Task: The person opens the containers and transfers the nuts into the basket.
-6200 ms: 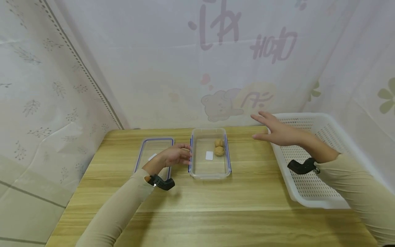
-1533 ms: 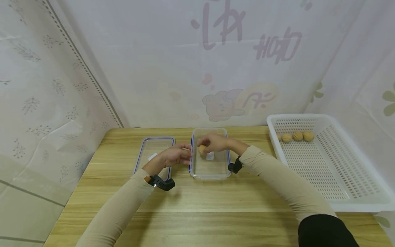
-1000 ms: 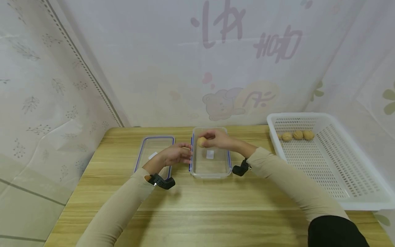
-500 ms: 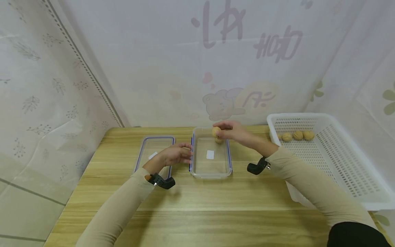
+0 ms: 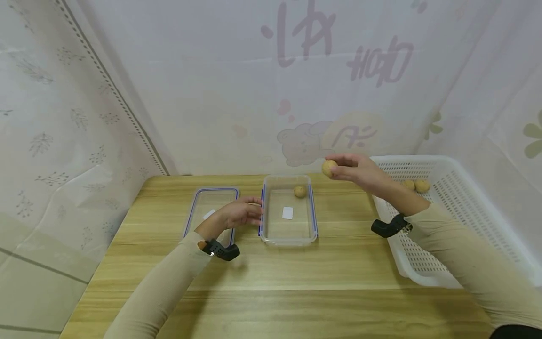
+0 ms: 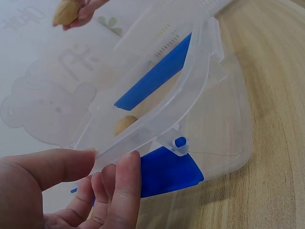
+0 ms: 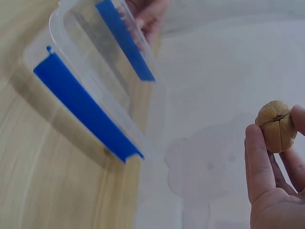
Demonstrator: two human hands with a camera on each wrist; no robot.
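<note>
My right hand pinches a walnut in the air, between the plastic box and the white basket. The right wrist view shows the walnut held by the fingertips. A clear plastic box with blue clips stands on the table, and one walnut lies near its far right corner. Beside the box's left wall, my left hand has relaxed fingers. In the left wrist view those fingers rest against the blue clip, with the thumb at the rim.
At the right stands the white perforated basket, with walnuts in its far part, some hidden behind the right hand. A clear lid with a blue seal lies left of the box, partly under the left arm. A printed curtain hangs behind the table.
My right hand has lifted a walnut out of the box and moved up and right towards the basket. Two walnuts lay in the box 6.2 s ago. The left hand has stayed put.
</note>
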